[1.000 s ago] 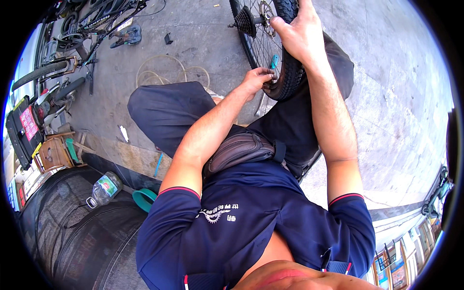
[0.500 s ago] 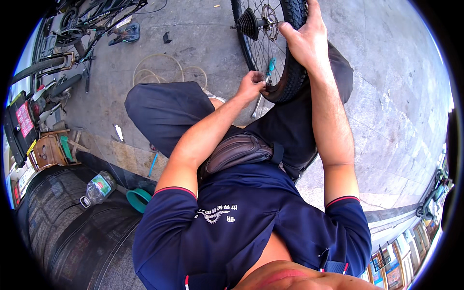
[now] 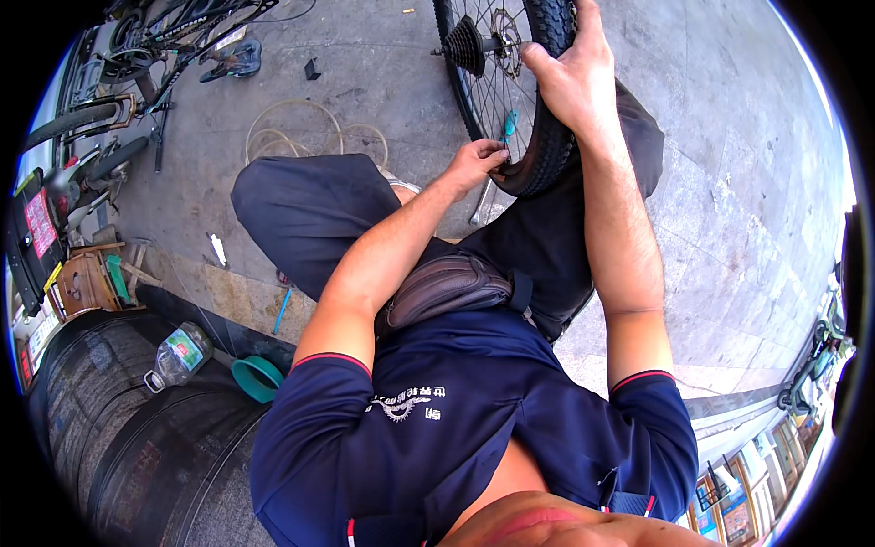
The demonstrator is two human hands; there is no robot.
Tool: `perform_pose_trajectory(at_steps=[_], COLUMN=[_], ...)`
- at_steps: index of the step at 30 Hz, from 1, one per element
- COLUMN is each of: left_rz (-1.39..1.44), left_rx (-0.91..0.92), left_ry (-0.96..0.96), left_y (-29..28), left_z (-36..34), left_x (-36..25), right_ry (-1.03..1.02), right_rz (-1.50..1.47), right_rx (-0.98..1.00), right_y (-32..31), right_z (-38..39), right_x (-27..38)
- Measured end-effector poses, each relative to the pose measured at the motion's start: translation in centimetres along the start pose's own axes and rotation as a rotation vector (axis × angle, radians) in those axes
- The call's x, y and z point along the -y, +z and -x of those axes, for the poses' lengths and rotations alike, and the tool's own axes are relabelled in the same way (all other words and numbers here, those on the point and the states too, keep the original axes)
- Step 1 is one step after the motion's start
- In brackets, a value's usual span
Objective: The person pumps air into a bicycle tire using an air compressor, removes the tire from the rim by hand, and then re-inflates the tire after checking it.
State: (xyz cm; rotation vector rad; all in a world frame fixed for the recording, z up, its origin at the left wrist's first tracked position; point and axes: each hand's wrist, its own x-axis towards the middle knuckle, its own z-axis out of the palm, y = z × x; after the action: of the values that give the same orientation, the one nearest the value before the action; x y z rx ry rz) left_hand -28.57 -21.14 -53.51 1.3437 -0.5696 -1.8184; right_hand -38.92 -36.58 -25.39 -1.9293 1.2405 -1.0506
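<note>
A bicycle wheel [image 3: 541, 175] with a knobbly black tyre stands upright against my leg, its sprocket cassette [image 3: 464, 50] to the left and a brake disc by the hub. My right hand [image 3: 576, 80] is wrapped over the tyre's upper right side, thumb toward the spokes. At the lower left of the rim, my left hand [image 3: 477, 165] has its fingers pinched together; what lies between the fingertips is too small to make out. Just beyond them a teal handle [image 3: 510, 124] shows through the spokes. A metal rod [image 3: 480, 202] lies below; whether the two join is hidden.
A clear hose [image 3: 293, 108] lies coiled on the paved ground. Bicycles [image 3: 150, 68] stand at the far left. Large tyres [image 3: 137, 447], a plastic bottle [image 3: 178, 354] and a teal ring-shaped thing [image 3: 257, 377] are near left. A white tube [image 3: 218, 248] lies beside my knee.
The fingers of my left hand have shifted slightly to the right and closed more tightly at the rim. My right hand keeps its hold on the tyre.
</note>
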Motion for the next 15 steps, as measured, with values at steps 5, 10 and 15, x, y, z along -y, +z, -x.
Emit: perform_pose_trajectory(at_steps=[5,10,15], left_rz=[0.008,-0.014,0.038], left_rx=[0.035,0.014,0.031], left_ry=[0.013,0.028,0.023], left_y=[-0.08,-0.19,-0.35], left_z=[-0.05,0.17,0.24], left_x=[0.03,0.01,0.15], right_ry=[0.040,0.020,-0.003], right_rz=[0.009,0.060,0.056], right_rx=[0.035,0.009,0.015], right_y=[0.03,0.23,0.61], right_z=[-0.12,-0.18,-0.12], right_x=[0.26,0.34,0.41])
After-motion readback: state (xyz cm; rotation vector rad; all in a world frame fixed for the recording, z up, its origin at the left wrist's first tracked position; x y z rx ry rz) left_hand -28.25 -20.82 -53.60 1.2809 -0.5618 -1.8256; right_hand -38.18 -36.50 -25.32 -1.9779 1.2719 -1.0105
